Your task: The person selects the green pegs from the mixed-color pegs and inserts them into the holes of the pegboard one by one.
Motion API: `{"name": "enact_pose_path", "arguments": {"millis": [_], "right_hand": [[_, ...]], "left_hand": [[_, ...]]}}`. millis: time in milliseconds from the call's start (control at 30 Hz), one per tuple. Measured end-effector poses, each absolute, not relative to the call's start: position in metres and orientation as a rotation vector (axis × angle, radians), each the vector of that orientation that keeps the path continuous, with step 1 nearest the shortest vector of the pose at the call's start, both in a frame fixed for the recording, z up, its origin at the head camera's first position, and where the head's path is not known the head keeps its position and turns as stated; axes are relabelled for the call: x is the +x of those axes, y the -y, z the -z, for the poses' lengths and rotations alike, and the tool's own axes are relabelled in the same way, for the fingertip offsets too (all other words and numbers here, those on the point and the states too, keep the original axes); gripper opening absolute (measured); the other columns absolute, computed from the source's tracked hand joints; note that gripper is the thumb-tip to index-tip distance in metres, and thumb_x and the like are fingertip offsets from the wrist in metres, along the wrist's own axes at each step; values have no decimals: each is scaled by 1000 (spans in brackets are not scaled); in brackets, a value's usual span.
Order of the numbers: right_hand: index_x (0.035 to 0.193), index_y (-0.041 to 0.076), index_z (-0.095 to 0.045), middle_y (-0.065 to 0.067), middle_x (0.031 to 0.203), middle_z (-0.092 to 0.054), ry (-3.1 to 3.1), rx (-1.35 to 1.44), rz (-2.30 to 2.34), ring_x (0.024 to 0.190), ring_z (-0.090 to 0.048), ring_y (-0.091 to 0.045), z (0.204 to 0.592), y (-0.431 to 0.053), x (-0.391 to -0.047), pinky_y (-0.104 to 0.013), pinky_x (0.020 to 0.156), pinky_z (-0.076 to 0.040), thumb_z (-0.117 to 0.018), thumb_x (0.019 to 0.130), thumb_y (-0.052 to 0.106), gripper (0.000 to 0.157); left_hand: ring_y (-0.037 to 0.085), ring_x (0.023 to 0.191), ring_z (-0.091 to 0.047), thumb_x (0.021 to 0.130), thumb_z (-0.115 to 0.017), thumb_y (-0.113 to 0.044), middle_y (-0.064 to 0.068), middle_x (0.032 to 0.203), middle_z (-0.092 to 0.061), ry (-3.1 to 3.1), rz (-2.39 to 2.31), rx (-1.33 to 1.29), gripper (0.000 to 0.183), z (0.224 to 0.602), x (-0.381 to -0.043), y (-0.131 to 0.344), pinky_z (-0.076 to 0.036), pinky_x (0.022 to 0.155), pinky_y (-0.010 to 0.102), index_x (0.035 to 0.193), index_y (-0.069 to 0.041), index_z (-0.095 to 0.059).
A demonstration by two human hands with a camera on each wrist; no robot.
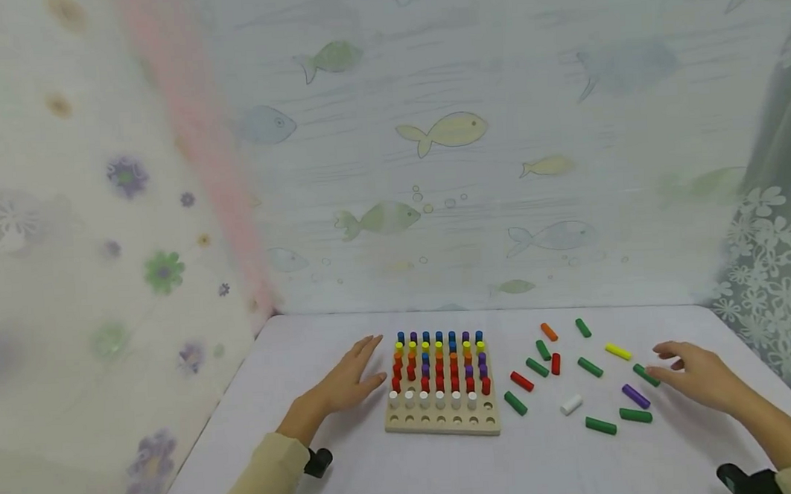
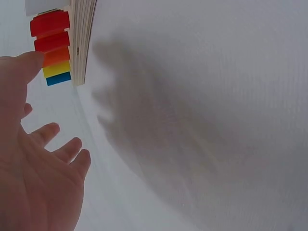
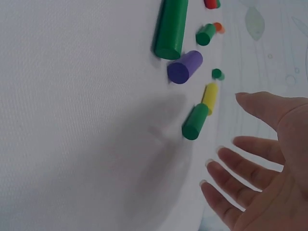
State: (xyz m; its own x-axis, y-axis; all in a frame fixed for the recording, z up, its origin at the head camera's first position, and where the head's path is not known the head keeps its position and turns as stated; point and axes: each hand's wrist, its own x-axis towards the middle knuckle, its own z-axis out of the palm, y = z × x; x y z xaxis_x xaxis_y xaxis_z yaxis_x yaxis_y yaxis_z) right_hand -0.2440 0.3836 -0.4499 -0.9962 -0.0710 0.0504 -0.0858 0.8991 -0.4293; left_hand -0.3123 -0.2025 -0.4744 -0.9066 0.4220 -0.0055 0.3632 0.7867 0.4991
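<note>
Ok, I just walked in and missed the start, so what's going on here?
A person's left hand is beside a pale wooden pegboard bearing upright cylindrical pegs in several colours. The right hand is near a loose green cylindrical peg. Neither holds anything. Other loose cylindrical pegs, several green, lie on the white tabletop right of the board. The board's nearest row of holes is empty.

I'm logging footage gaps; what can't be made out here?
Head: filled holes in the pegboard, hidden by standing pegs.
Head: right black wrist device, partly cut by the bottom edge.
Left wrist: the pegboard's near end, cut by the top edge.
Right wrist: one end of the nearest green peg, cut by the top edge.
</note>
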Motion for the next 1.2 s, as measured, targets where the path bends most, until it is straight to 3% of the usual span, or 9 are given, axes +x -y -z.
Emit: {"name": "enact_pose_path", "arguments": {"millis": [400, 633, 833, 1200], "right_hand": [[125, -20, -53, -36, 114, -62, 3114, -8, -880, 103, -61, -51, 457, -381, -246, -55, 79, -56, -68, 98, 33, 62], [120, -19, -57, -31, 107, -66, 3108, -39, -895, 101, -62, -49, 463, -378, -245, -57, 81, -54, -71, 95, 28, 56], [120, -20, -57, -31, 107, -65, 3122, -87, -922, 102, -60, -49, 465, -377, -247, -56, 82, -53, -72, 95, 28, 57], [111, -16, -62, -16, 93, -65, 3092, -68, -863, 86, -60, -30, 470, -377, -251, -43, 72, -51, -74, 91, 19, 42]], "left_hand": [[36, 155, -23, 104, -56, -37, 15, 168, -25, -2738, -827, 633, 75, 480, -313, 195, -23, 123, 58, 165, -14, -18], [36, 155, -22, 104, -58, -33, 16, 167, -26, -2677, -809, 630, 74, 479, -309, 194, -21, 124, 56, 163, -8, -21], [39, 156, -15, 105, -54, -34, 15, 167, -26, -2642, -746, 611, 69, 480, -306, 194, -18, 123, 60, 163, -11, -24], [37, 158, -7, 108, -44, -39, 5, 169, -25, -2646, -662, 626, 65, 483, -304, 193, -14, 123, 63, 164, -15, -24]]}}
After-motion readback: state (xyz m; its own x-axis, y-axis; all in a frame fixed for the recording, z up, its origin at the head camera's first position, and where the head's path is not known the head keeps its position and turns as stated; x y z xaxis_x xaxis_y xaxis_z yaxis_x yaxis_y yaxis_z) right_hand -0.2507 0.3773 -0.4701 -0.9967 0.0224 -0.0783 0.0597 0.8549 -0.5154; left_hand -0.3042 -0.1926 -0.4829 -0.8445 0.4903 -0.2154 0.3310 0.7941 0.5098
